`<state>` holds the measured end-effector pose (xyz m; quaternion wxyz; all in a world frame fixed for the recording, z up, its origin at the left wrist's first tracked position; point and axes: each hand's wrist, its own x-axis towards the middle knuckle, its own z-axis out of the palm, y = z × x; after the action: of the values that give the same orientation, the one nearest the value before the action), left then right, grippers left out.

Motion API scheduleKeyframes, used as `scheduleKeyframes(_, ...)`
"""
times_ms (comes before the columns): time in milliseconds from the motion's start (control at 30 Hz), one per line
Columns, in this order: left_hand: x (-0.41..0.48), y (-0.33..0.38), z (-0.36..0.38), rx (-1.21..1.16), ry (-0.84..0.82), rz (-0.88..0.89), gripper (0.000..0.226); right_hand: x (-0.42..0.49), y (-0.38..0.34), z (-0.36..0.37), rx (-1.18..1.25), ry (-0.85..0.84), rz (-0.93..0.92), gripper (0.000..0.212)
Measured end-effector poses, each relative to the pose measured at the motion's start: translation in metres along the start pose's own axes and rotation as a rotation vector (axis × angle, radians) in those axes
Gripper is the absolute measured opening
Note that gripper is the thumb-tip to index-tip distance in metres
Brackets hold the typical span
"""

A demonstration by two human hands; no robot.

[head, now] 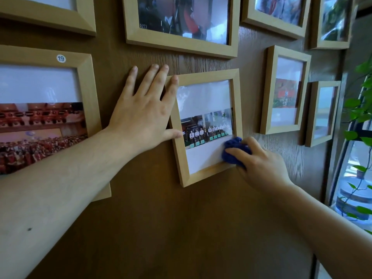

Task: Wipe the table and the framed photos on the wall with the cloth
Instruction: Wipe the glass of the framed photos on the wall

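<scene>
A small light-wood framed photo (207,174) hangs slightly tilted on the brown wood-grain wall (161,218). My left hand (145,111) lies flat against the wall with fingers spread, its thumb and forefinger resting on the frame's left edge. My right hand (259,164) is closed on a bunched blue cloth (233,148) and presses it on the glass at the frame's lower right corner. The table is out of view.
Several other wooden framed photos surround it: a large one marked 19 (86,93) at left, one above (181,43), and smaller ones (267,93) at right. A leafy green plant (360,109) and a window with a water bottle (350,196) are at far right.
</scene>
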<state>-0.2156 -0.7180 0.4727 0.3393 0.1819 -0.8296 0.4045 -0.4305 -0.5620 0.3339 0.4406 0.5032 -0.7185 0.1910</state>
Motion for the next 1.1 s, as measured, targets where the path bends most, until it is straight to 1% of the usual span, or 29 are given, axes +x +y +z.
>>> scheduleKeyframes(100,0.000,-0.001,-0.001,-0.001,0.002,0.004,0.112,0.003,-0.009,-0.001,0.030,-0.016,-0.029,0.035)
scheduleKeyframes(233,0.001,-0.003,-0.003,0.006,-0.003,0.018,0.111,0.009,-0.034,-0.008,0.052,-0.048,-0.206,0.037)
scheduleKeyframes(333,0.000,-0.003,-0.003,-0.001,0.005,0.017,0.111,0.014,-0.056,-0.011,0.083,-0.056,-0.301,0.038)
scheduleKeyframes(433,0.000,-0.002,-0.005,-0.011,0.002,0.011,0.112,0.017,-0.068,-0.014,0.105,-0.081,-0.321,0.040)
scheduleKeyframes(600,-0.001,-0.001,-0.008,0.004,-0.016,0.027,0.107,0.009,-0.056,-0.033,0.103,-0.082,-0.209,0.046)
scheduleKeyframes(733,0.002,0.008,-0.012,0.037,0.006,0.104,0.094,0.006,-0.027,-0.061,-0.001,-0.070,-0.116,0.048)
scheduleKeyframes(800,0.005,0.011,-0.016,-0.038,0.050,0.141,0.084,0.007,-0.013,-0.075,-0.054,-0.098,-0.049,0.047)
scheduleKeyframes(867,0.010,0.014,-0.018,-0.142,0.086,0.158,0.078,0.006,-0.001,-0.086,-0.095,-0.115,0.014,0.044)
scheduleKeyframes(967,0.019,0.024,-0.016,-0.174,0.125,0.196,0.078,-0.001,0.011,-0.097,-0.136,-0.097,0.083,0.043)
scheduleKeyframes(1100,0.027,0.041,-0.016,-0.184,0.134,0.216,0.082,-0.006,0.028,-0.102,-0.127,-0.069,0.141,0.043)
